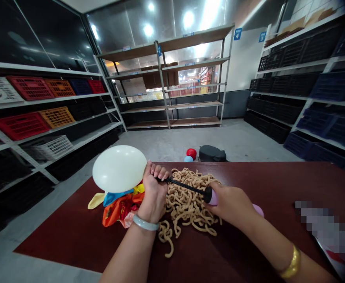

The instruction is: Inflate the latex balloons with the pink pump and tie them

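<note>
My left hand [156, 184] is closed around the nozzle end of a balloon pump and the neck of a white balloon [119, 168], which is inflated and sticks out to the left. My right hand [228, 202] grips the lilac body of the balloon pump [190, 186]; its black rod shows between my two hands. Beneath the rod lies a heap of tan, curled rope-like pieces [191, 204]. Bright limp pieces in orange [113, 212], blue, yellow and red lie beside my left wrist, below the white balloon. Where the balloon meets the nozzle is hidden by my fingers.
The dark red table [72, 232] spreads under everything. A partly blurred flat item [322, 228] lies at its right. Beyond the far edge are a red balloon [191, 153], a light blue one and a dark bag [212, 153]. Shelves with crates [27, 87] stand around.
</note>
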{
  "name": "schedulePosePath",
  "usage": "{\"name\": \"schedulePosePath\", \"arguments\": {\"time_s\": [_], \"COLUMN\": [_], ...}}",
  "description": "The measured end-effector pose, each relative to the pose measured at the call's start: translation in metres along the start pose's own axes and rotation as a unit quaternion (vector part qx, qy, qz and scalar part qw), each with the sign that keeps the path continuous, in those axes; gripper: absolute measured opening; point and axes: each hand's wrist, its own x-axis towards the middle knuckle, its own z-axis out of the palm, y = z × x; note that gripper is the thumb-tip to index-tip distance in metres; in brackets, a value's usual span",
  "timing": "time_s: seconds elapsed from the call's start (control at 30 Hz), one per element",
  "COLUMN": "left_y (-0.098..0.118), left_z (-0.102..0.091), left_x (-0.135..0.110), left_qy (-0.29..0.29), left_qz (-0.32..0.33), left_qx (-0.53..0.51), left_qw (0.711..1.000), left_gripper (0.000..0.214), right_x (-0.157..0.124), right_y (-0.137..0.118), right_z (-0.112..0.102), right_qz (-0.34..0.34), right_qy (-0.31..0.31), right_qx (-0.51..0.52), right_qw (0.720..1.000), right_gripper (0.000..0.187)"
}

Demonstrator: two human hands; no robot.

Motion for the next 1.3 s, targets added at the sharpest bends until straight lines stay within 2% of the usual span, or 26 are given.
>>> {"name": "schedulePosePath", "arguments": {"time_s": [0.13, 0.3, 0.47, 0.6, 0.7, 0.77, 0.93, 1.03, 1.13, 1.3], "left_y": [-0.03, -0.069, -0.086, -0.084, -0.074, -0.059, -0.004, 0.015, 0.009, -0.031], "left_z": [0.004, 0.014, 0.016, 0.016, 0.018, 0.019, 0.013, 0.006, 0.002, 0.005], "left_x": [-0.015, -0.045, -0.059, -0.056, -0.05, -0.042, -0.015, -0.004, -0.002, -0.016], "left_qy": [-0.004, -0.014, -0.027, -0.011, -0.005, -0.008, -0.002, 0.012, 0.012, -0.001], "left_qz": [-0.008, -0.063, -0.074, -0.085, -0.088, -0.073, -0.006, 0.012, 0.01, -0.012], "left_qx": [0.001, 0.026, 0.044, 0.039, 0.04, 0.04, 0.005, -0.019, -0.021, -0.013], "left_qw": [1.0, 0.998, 0.996, 0.996, 0.995, 0.997, 1.0, 1.0, 1.0, 1.0], "left_gripper": [0.042, 0.044, 0.042, 0.044, 0.044, 0.045, 0.044, 0.045, 0.044, 0.043], "right_x": [-0.001, -0.004, -0.004, -0.004, -0.004, -0.004, -0.001, 0.001, 0.001, 0.0], "right_y": [-0.002, -0.011, -0.014, -0.015, -0.016, -0.016, -0.011, -0.006, 0.0, 0.001], "right_z": [0.002, 0.003, 0.004, 0.005, 0.006, 0.006, 0.004, 0.005, 0.008, 0.012], "right_qz": [0.002, -0.009, -0.007, -0.01, -0.009, -0.009, -0.023, -0.018, -0.012, -0.011], "right_qy": [0.012, 0.022, 0.017, 0.022, 0.025, 0.026, 0.022, 0.016, 0.015, 0.027], "right_qx": [-0.014, 0.0, 0.023, 0.031, 0.039, 0.042, 0.03, 0.012, -0.009, -0.022], "right_qw": [1.0, 1.0, 1.0, 0.999, 0.999, 0.999, 0.999, 1.0, 1.0, 0.999], "right_gripper": [0.041, 0.038, 0.032, 0.029, 0.028, 0.029, 0.03, 0.033, 0.038, 0.041]}}
